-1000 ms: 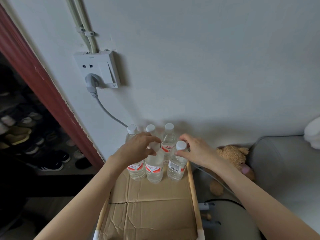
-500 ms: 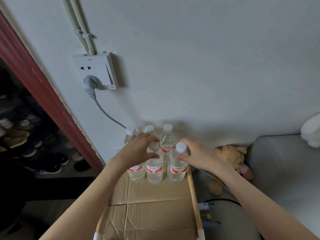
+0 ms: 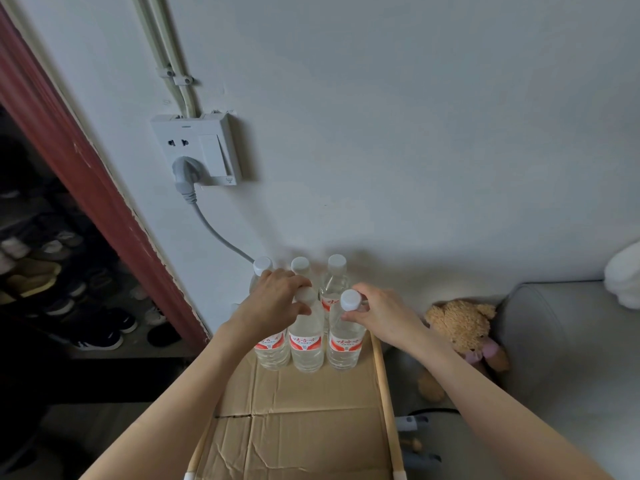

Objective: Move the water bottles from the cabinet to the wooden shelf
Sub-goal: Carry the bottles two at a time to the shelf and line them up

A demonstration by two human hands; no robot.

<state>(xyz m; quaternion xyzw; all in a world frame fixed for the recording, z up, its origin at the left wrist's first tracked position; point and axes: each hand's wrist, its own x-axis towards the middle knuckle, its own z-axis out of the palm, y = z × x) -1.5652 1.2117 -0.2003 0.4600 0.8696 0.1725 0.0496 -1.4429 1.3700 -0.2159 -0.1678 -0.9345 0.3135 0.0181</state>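
On shelf: six water bottles (image 3: 307, 341) stood on wooden shelf (image 3: 387, 403); I judged placing nearly done
Grip: left hand (image 3: 273, 301) pinched middle front bottle's neck; right hand (image 3: 384, 315) pinched right front bottle (image 3: 344, 336)
Left: cabinet unseen; I couldn't tell

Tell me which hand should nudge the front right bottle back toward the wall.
Right. The right hand already pinches the front right bottle at its neck; the left hand grips the front middle bottle.
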